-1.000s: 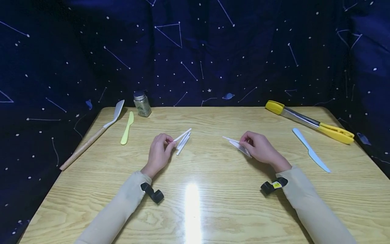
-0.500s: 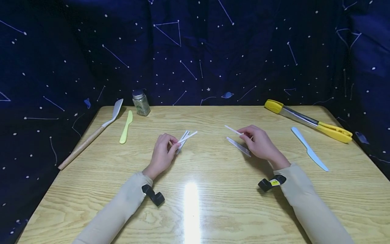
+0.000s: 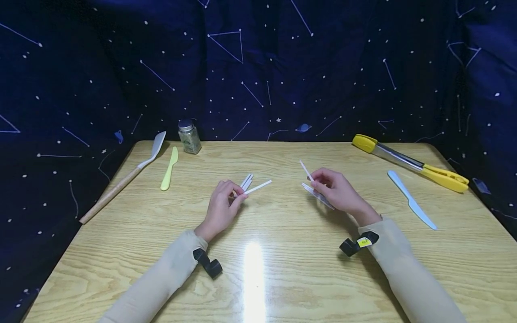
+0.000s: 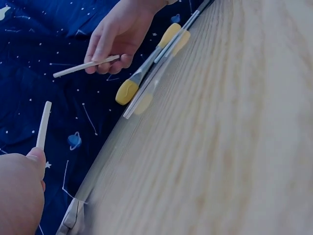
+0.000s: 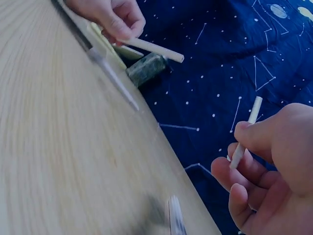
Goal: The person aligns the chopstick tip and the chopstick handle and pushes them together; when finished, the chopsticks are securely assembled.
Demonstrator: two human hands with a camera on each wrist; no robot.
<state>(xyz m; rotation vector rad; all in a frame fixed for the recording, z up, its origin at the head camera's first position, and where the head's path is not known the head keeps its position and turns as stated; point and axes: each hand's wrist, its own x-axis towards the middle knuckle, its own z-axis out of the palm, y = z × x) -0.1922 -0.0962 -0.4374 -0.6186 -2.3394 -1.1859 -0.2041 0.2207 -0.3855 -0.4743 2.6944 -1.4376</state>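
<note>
My left hand (image 3: 222,207) pinches a thin white stick (image 3: 259,186) between thumb and fingers, its free end pointing right. Several more white sticks (image 3: 247,181) lie just beyond those fingers, partly hidden by them. Across from it, my right hand (image 3: 336,192) pinches another white stick (image 3: 305,169), tilted with its tip up and to the left. Beneath that hand lies a second group of white sticks (image 3: 317,196), partly covered. Both held sticks look clear of the tabletop in the wrist views: the left stick (image 4: 44,125) points up, and the right stick (image 5: 255,109) looks round in section.
On the left of the wooden table (image 3: 258,224) lie a wood-handled spatula (image 3: 121,190) and a yellow-green knife (image 3: 169,168), with a glass spice jar (image 3: 189,138) behind. Yellow-ended tongs (image 3: 408,161) and a light-blue knife (image 3: 412,200) lie right. A starry cloth (image 3: 258,67) hangs behind.
My right hand has lifted its stick off the right group and turned it steeper. The left hand has shifted slightly right, swinging its stick from pointing up-right to nearly rightward.
</note>
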